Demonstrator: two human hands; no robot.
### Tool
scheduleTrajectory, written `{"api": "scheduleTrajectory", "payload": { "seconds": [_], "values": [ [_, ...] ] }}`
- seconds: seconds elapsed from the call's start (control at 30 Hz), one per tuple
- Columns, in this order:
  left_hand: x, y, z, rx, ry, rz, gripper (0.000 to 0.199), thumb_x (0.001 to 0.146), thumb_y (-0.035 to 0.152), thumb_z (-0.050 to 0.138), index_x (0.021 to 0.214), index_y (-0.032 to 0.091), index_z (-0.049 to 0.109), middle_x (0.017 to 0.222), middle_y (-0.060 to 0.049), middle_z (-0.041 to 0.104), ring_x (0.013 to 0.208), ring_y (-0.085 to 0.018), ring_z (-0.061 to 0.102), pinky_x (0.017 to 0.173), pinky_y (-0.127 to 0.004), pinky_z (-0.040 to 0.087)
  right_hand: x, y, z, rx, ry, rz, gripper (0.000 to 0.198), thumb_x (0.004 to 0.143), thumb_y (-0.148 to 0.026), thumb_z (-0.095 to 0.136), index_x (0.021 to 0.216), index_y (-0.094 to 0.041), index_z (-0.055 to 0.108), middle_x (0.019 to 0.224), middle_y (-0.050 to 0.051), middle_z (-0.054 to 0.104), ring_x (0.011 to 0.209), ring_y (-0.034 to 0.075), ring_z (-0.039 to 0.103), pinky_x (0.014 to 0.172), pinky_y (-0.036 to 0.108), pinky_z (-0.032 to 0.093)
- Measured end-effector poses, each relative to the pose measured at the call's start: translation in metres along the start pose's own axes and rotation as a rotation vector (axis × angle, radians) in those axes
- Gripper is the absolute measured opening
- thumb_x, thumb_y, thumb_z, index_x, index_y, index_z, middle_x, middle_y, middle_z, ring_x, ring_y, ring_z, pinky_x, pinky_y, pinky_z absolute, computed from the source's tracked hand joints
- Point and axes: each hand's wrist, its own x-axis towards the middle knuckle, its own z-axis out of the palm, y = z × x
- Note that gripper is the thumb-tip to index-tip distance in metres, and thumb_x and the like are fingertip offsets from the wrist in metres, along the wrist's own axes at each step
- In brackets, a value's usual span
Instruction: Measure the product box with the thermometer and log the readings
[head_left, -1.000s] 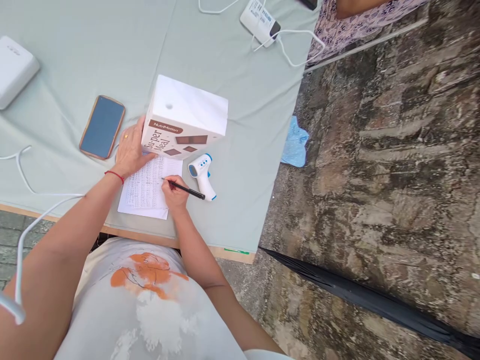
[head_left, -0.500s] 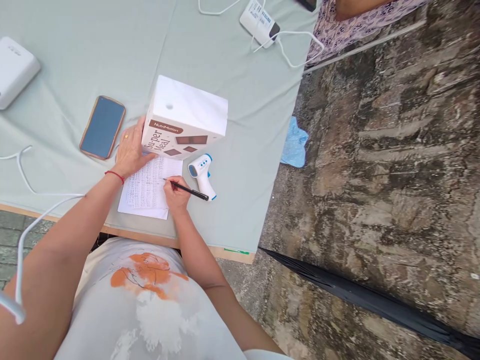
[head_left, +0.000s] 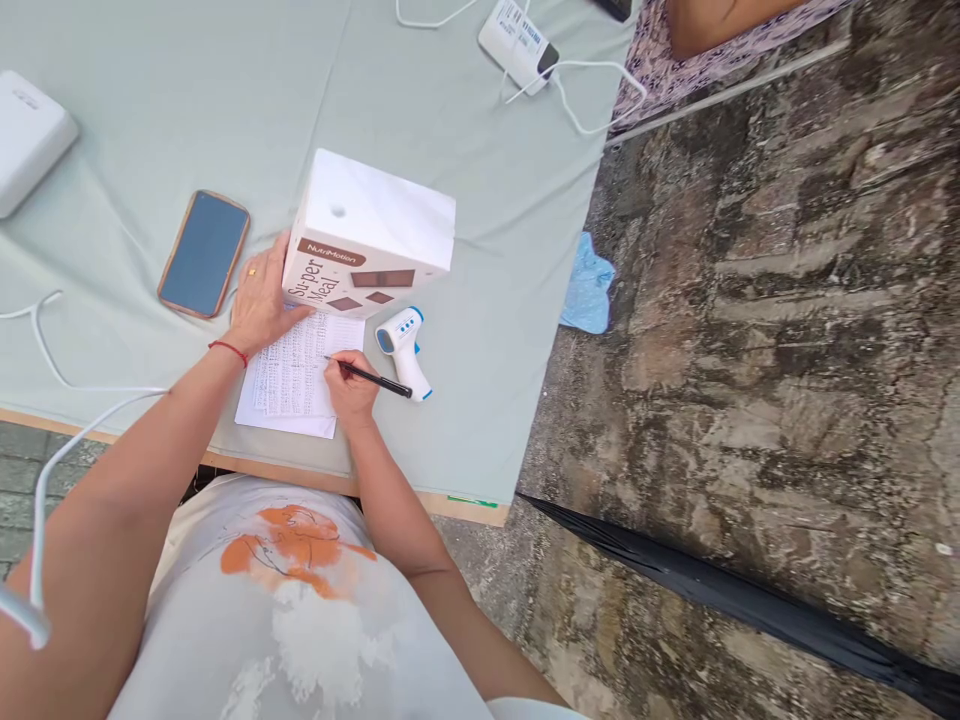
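My right hand (head_left: 351,392) is closed on a black pen (head_left: 386,384), whose tip touches the printed sheet. Beneath it lie white papers (head_left: 289,412) covered in small rows of text, their far edge hidden by the box. Fingers stretched and thumb apart, my left hand (head_left: 261,297) lies flat against the left side of a white and brown "Super Meal" box (head_left: 375,225), with its thumb along the lower front edge. To the right of the pen, a white and blue infrared thermometer (head_left: 405,350) lies on the table.
A phone (head_left: 204,253) lies left of my left hand on the cloth-covered table (head_left: 487,400). White devices (head_left: 30,140) and a power bank (head_left: 517,45) with cables sit further out. Another person's patterned clothing (head_left: 637,70) shows at the upper right. A blue cloth (head_left: 589,288) hangs past the table's right edge.
My right hand and the pen have shifted very slightly left across the sheet. My left hand, the box and the thermometer stay in place.
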Motion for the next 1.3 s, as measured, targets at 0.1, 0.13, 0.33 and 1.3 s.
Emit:
{"api": "scheduleTrajectory", "payload": {
  "seconds": [0.1,0.13,0.33,1.3],
  "values": [
    [-0.001,-0.001,-0.001,-0.001,0.009,0.041,0.11,0.092,0.088,0.053,0.164,0.01,0.025,0.164,-0.023,0.047,0.152,-0.043,0.042,0.129,-0.065,0.029,0.0,0.0,-0.001,-0.015,0.022,-0.031,0.013,0.085,-0.033,0.058,0.075,-0.024,0.061,0.07,-0.003,0.059,0.064,0.014,0.053,0.064,0.031,0.046],
    [-0.002,-0.002,-0.002,-0.007,0.017,0.055,0.107,0.094,0.087,0.051,0.165,0.011,0.026,0.165,-0.023,0.046,0.153,-0.043,0.042,0.129,-0.065,0.028,0.0,-0.001,-0.002,-0.018,0.039,-0.062,0.015,0.087,-0.035,0.058,0.077,-0.024,0.061,0.071,-0.002,0.06,0.066,0.015,0.054,0.066,0.032,0.048],
    [-0.003,-0.006,-0.002,-0.124,0.079,0.085,0.101,0.097,0.087,0.044,0.168,0.018,0.023,0.156,-0.021,0.056,0.146,-0.043,0.051,0.127,-0.062,0.032,0.001,-0.02,-0.022,-0.135,0.063,-0.364,0.023,0.104,-0.041,0.052,0.104,-0.026,0.069,0.098,0.007,0.069,0.097,0.023,0.068,0.092,0.045,0.059],
    [-0.001,-0.001,-0.009,-0.048,0.266,-0.062,0.101,0.096,0.095,0.015,0.14,0.015,0.059,0.114,-0.017,0.072,0.107,-0.035,0.068,0.1,-0.052,0.052,0.033,-0.003,-0.067,-0.099,0.099,0.185,0.048,0.077,-0.056,0.071,0.11,-0.021,0.067,0.095,0.004,0.068,0.088,0.022,0.059,0.081,0.037,0.052]
  ]
}}
